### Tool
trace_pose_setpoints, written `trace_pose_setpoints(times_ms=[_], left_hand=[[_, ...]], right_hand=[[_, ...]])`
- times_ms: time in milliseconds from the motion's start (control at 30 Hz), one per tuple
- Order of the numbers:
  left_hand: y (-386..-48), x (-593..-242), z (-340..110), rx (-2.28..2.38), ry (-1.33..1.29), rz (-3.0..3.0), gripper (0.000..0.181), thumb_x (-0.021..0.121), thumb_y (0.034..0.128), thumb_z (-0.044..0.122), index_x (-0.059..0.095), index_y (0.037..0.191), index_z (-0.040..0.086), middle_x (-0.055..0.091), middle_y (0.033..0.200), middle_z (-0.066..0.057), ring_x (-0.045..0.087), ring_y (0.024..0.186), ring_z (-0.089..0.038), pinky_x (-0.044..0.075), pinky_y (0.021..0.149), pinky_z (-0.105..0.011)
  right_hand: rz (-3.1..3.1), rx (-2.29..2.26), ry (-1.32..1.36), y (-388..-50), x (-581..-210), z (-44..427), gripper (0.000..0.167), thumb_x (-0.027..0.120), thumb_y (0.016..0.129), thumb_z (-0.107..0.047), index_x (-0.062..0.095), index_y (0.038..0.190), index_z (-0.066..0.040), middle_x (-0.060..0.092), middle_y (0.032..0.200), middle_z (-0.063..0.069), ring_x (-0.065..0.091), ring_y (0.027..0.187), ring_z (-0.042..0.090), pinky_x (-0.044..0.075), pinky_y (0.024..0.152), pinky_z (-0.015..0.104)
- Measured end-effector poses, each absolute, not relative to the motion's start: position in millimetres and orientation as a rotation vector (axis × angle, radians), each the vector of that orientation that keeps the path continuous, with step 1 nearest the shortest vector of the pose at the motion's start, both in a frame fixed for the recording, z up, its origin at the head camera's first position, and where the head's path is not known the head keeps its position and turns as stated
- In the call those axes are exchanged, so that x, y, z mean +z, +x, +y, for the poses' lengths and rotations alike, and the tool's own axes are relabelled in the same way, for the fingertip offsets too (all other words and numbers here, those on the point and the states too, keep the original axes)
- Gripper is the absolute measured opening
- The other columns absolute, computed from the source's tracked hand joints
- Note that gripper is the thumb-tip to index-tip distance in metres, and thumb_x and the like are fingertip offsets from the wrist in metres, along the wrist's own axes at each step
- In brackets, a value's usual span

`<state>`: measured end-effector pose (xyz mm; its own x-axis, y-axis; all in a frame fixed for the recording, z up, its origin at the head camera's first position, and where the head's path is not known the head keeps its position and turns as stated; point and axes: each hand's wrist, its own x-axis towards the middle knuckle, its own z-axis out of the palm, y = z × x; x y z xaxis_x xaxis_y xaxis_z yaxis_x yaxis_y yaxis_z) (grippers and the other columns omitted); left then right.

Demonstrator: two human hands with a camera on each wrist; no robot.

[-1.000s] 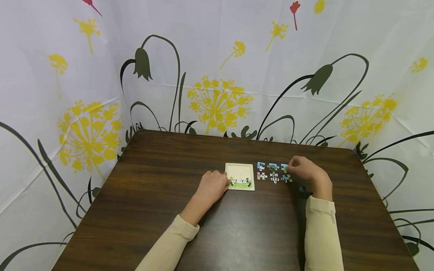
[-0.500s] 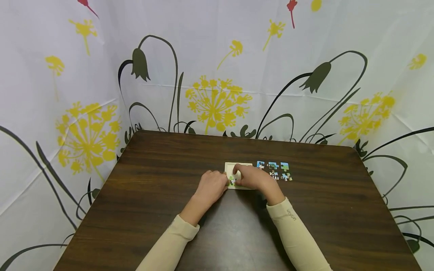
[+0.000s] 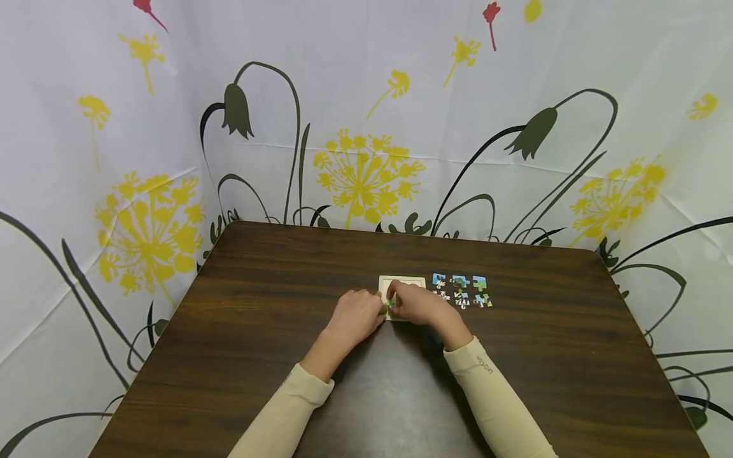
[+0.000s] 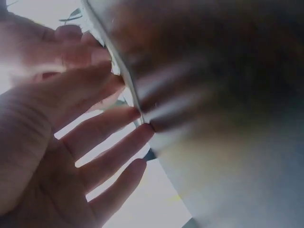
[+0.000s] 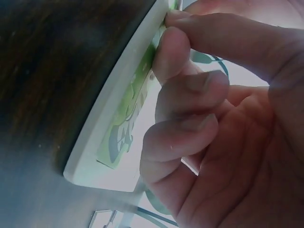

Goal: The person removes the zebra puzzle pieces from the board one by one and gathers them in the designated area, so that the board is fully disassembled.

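My left hand (image 3: 355, 313) lies at the left edge of a small pale puzzle tray (image 3: 411, 278); in the left wrist view its fingers are spread, tips touching the tray edge (image 4: 124, 71). My right hand (image 3: 422, 305) is over the tray, thumb and fingertips touching down near its lower left side. In the right wrist view its other fingers (image 5: 180, 137) are bent beside the fitted green puzzle pieces (image 5: 121, 135) with a black-and-white figure. No loose piece shows in the right fingers; their contact spot is partly hidden.
Several loose jigsaw pieces (image 3: 460, 281) lie in two rows right of the tray, the lower left one partly covered by the right hand. The dark wooden table (image 3: 275, 280) ends at a flower-printed white curtain (image 3: 366, 83).
My right hand has moved left from the loose pieces onto the tray, then shifted slightly further left. The left hand has stayed at the tray's left edge. The loose pieces have not visibly moved.
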<state>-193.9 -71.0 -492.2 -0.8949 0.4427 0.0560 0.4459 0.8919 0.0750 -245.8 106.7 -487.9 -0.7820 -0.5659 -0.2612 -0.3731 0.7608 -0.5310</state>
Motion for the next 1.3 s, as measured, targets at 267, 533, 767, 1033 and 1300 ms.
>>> trace_pose_setpoints(times_ms=[267,533,767,1033,1300], left_hand=[[-215,-479,-79,-0.449,-0.654,-3.222,0.024,0.066,0.1083,0.037,0.085,0.102,0.023,0.070,0.078,0.002,0.057,0.063,-0.014,0.048,0.062,-0.033],[-241,-484,-82,-0.415,-0.678,-3.222,0.026,0.065,0.1097,0.028,0.078,0.130,0.017,0.073,0.138,-0.007,0.072,0.120,-0.030,0.057,0.101,-0.051],[-250,-490,-83,-0.463,-0.559,-3.343,0.063,0.066,0.1076,0.042,0.049,0.164,0.022,0.034,0.176,-0.009,0.033,0.163,-0.033,0.032,0.129,-0.061],[-254,-494,-91,-0.539,-0.546,-3.346,0.063,0.065,0.1076,0.044,0.047,0.165,0.024,0.031,0.178,-0.008,0.029,0.165,-0.033,0.029,0.129,-0.064],[-255,-496,-89,-0.569,-0.516,-3.337,0.062,0.067,0.1062,0.043,0.051,0.163,0.023,0.032,0.178,-0.006,0.031,0.164,-0.033,0.030,0.128,-0.065]], right_hand=[[2.480,-0.710,-0.703,-248,-487,110,0.022,0.069,0.102,-0.009,0.060,0.122,-0.007,0.065,0.087,0.001,0.056,0.074,0.014,0.046,0.070,0.030],[2.447,-0.763,-0.708,-249,-493,113,0.023,0.070,0.102,-0.009,0.059,0.122,-0.007,0.064,0.088,0.003,0.055,0.073,0.016,0.046,0.070,0.031],[2.449,-0.747,-0.730,-251,-494,113,0.022,0.069,0.103,-0.009,0.059,0.123,-0.008,0.063,0.084,0.000,0.054,0.072,0.014,0.045,0.070,0.030],[2.450,-0.744,-0.742,-250,-490,112,0.023,0.069,0.104,-0.010,0.057,0.123,-0.008,0.065,0.087,0.001,0.058,0.074,0.014,0.048,0.072,0.032],[2.484,-0.722,-0.753,-248,-488,111,0.025,0.071,0.101,-0.008,0.055,0.120,-0.009,0.066,0.084,0.001,0.058,0.071,0.015,0.048,0.070,0.032]])
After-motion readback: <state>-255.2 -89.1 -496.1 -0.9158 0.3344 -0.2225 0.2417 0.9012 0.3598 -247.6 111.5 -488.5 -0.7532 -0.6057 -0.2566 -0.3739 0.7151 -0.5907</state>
